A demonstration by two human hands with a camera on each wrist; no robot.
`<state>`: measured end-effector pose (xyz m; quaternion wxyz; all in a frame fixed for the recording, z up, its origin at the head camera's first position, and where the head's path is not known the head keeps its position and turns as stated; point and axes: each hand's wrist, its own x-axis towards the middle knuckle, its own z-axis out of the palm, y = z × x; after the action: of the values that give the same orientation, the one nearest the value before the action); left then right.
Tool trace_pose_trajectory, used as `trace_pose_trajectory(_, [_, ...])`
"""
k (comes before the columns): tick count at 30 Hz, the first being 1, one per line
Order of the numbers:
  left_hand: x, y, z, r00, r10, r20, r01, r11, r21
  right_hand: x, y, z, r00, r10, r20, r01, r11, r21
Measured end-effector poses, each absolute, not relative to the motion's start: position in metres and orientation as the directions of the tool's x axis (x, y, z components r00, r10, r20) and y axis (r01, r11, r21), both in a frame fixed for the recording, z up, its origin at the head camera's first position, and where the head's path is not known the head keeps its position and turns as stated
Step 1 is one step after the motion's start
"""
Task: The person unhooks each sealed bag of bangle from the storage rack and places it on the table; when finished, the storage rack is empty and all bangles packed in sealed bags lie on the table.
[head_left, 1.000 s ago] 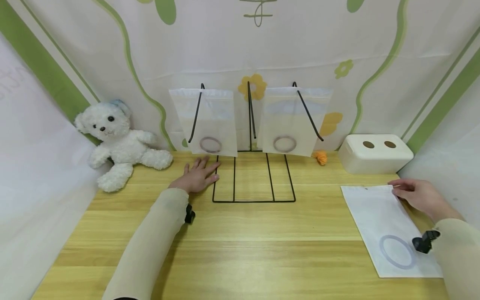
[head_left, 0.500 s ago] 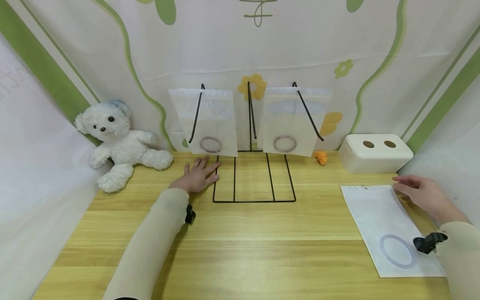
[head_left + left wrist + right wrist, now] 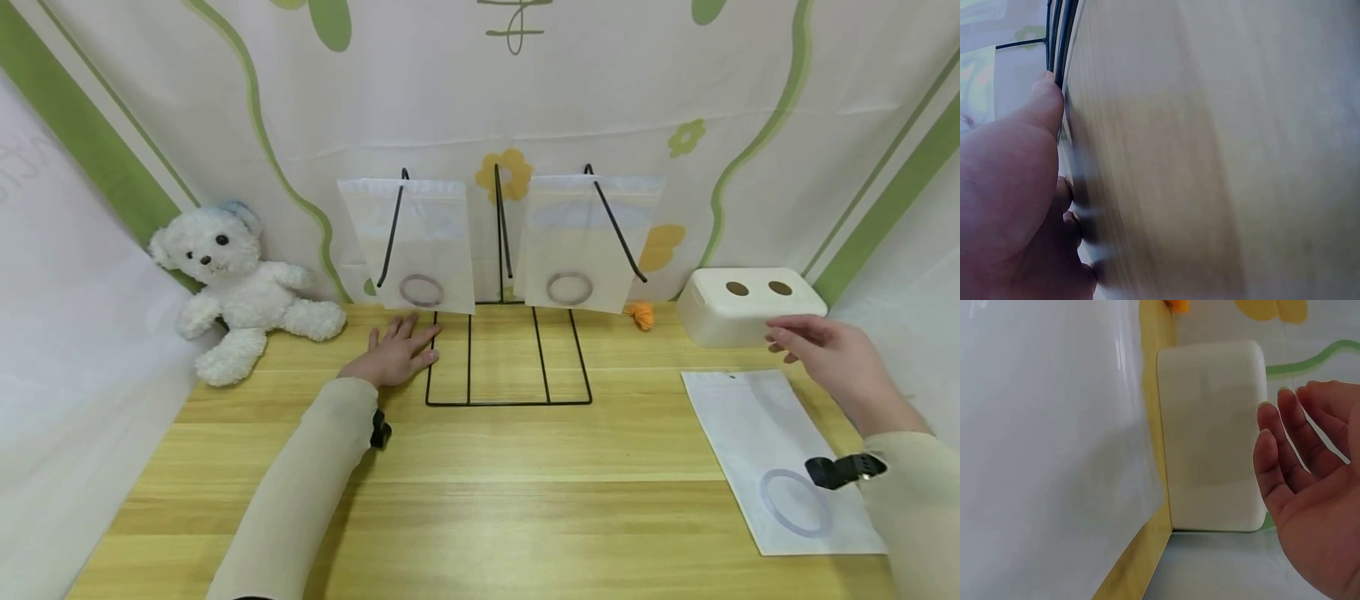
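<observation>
My left hand (image 3: 390, 357) rests on the wooden table with fingers spread, its thumb at the base of a black wire rack (image 3: 508, 404). In the left wrist view, the thumb (image 3: 1044, 103) lies against the black wire. Two whitish zip bags, a left one (image 3: 446, 242) and a right one (image 3: 573, 237), hang on the rack's hooks, each with a ring outline low down. At the right a third white bag (image 3: 750, 442) lies flat. Above its top edge hovers my right hand (image 3: 840, 358), fingers loosely bent, holding nothing; the right wrist view shows its fingers (image 3: 1297, 434) apart from the bag.
A white box (image 3: 705, 321) with two round holes stands at the back right, close behind my right hand. Beside it is a small orange object (image 3: 642, 315). A white teddy bear (image 3: 247, 287) sits at the back left. Printed cloth (image 3: 600, 100) walls the table.
My right hand has let go of the flat bag's top corner, drawn slightly right, then risen up and back. The bag stays about where it was. My left hand has not moved.
</observation>
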<state>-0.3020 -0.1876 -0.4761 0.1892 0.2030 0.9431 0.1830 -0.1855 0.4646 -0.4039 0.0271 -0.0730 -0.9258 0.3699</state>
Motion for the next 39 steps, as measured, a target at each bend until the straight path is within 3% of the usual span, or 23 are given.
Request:
trace_pose_trajectory(7, [-0.307, -0.188, -0.483, -0.847, 0.45, -0.282, 0.318, 0.855, 0.409, -0.199, 0.431, -0.381, -0.987, 0.113, 0.116, -0.007, 0.688, -0.726])
trace_pose_trajectory(17, [-0.309, -0.189, -0.485, -0.85, 0.449, -0.274, 0.321, 0.855, 0.407, -0.213, 0.385, -0.348, -0.977, 0.113, 0.179, -0.059, 0.669, -0.741])
trace_pose_trajectory(28, [-0.306, -0.188, -0.48, -0.852, 0.448, -0.271, 0.315, 0.852, 0.418, -0.234, 0.346, -0.321, -0.937, 0.034, 0.348, -0.273, 0.55, -0.789])
trace_pose_trajectory(39, [-0.305, -0.188, -0.48, -0.85, 0.45, -0.276, 0.314, 0.851, 0.421, -0.253, 0.323, -0.306, -0.929, 0.073, 0.363, -0.256, 0.58, -0.773])
